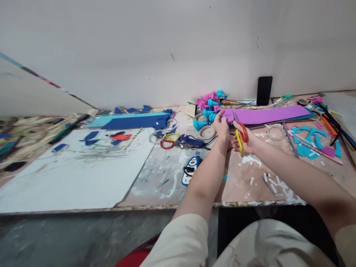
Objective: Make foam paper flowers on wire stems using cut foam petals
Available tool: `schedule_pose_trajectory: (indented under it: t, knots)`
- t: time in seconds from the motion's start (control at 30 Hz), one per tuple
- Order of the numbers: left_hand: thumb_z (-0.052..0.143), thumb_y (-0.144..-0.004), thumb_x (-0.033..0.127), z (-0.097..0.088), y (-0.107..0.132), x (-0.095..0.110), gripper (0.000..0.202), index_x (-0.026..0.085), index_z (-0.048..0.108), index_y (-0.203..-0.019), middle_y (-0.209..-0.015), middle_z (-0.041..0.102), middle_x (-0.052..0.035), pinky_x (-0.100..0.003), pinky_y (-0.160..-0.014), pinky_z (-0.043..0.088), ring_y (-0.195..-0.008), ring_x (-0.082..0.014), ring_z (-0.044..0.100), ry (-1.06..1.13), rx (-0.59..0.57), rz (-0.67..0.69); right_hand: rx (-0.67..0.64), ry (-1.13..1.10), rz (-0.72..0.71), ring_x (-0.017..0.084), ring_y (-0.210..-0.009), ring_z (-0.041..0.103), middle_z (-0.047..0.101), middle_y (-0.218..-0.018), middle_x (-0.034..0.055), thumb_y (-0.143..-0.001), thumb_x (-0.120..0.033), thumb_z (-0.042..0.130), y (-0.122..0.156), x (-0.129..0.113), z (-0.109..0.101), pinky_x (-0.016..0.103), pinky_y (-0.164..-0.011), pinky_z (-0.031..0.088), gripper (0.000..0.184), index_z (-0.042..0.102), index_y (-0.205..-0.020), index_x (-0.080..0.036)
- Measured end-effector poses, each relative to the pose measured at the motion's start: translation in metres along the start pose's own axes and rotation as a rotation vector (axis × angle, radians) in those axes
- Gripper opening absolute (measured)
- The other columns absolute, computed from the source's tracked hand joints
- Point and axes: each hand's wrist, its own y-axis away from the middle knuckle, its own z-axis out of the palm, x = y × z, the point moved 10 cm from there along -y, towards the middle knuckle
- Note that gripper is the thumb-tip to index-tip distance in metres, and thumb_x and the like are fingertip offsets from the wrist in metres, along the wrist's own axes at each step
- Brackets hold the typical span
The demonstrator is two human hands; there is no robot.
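My left hand [221,128] pinches the left end of a long purple strip [268,115], which looks like paper or foam sheet. In my right hand [248,144] is a pair of scissors [244,132] with one red and one yellow handle loop. Their blades point up at the strip, close to my left fingers; whether they have cut into it I cannot tell. Beneath the strip a dark blue sheet [310,117] shows at its edge. Pink and light-blue crumpled flowers [209,113] lie just left of my left hand, and a roll of tape [207,132] sits below them.
A black phone [264,91] leans on the wall. Blue cut-outs [306,144] and white scraps [275,183] lie to the right. Leftward are a glue gun [189,141], another pair of scissors [168,143], blue sheets [136,121] and a large white sheet [83,181].
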Motion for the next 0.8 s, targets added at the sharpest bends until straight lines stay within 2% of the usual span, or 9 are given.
schedule_pose_trajectory:
  t: [0.1,0.27,0.4,0.47,0.63,0.8]
  knots:
    - [0.055,-0.079,0.013,-0.001,0.002,0.005,0.04,0.015,0.073,-0.115,-0.114,0.075,-0.007,-0.025,-0.092,0.054,-0.097,-0.0154,0.068,-0.032,-0.006,0.05,0.039,0.004,-0.015,0.014,-0.044,0.051,0.057,-0.053,0.0017,-0.089,-0.08,0.047,-0.006,-0.005,-0.001,0.026,-0.045,0.05,0.06,0.047,-0.077,-0.021]
    - [0.054,-0.078,0.015,-0.001,0.002,0.007,0.043,0.013,0.073,-0.116,-0.114,0.076,-0.0082,-0.028,-0.091,0.054,-0.095,-0.017,0.068,-0.07,-0.016,0.105,0.073,0.006,-0.035,0.01,-0.04,0.042,0.052,-0.051,-0.0007,-0.088,-0.081,0.048,-0.017,-0.007,-0.005,0.022,-0.038,0.041,0.061,0.045,-0.075,-0.021]
    - [0.054,-0.077,0.016,-0.001,0.003,0.008,0.044,0.013,0.074,-0.116,-0.112,0.076,-0.0081,-0.028,-0.091,0.054,-0.096,-0.0176,0.068,-0.081,-0.013,0.129,0.053,-0.021,-0.045,0.007,-0.038,0.033,0.047,-0.049,-0.0032,-0.088,-0.081,0.049,-0.026,-0.006,-0.004,0.018,-0.034,0.031,0.062,0.042,-0.072,-0.022]
    - [0.054,-0.077,0.016,0.0,0.004,0.01,0.045,0.014,0.073,-0.117,-0.113,0.076,-0.0083,-0.029,-0.092,0.054,-0.095,-0.0179,0.068,-0.089,-0.02,0.136,0.035,-0.042,-0.062,0.007,-0.037,0.031,0.045,-0.049,-0.0043,-0.088,-0.081,0.049,-0.03,-0.006,-0.003,0.018,-0.034,0.03,0.062,0.041,-0.07,-0.022]
    - [0.055,-0.077,0.014,-0.002,0.009,0.019,0.042,0.017,0.075,-0.114,-0.118,0.076,-0.0075,-0.032,-0.104,0.05,-0.109,-0.0199,0.067,-0.132,-0.018,0.155,0.025,-0.046,-0.083,0.006,-0.037,0.029,0.04,-0.048,-0.0071,-0.086,-0.08,0.055,-0.036,-0.006,-0.002,0.017,-0.032,0.026,0.061,0.04,-0.07,-0.022]
    - [0.056,-0.075,0.013,-0.004,0.011,0.024,0.043,0.016,0.075,-0.114,-0.116,0.076,-0.0081,-0.034,-0.103,0.051,-0.106,-0.0211,0.068,-0.149,-0.006,0.155,0.02,-0.03,-0.075,0.005,-0.035,0.025,0.032,-0.044,-0.0102,-0.083,-0.082,0.056,-0.036,-0.006,0.001,0.017,-0.032,0.022,0.064,0.036,-0.068,-0.023]
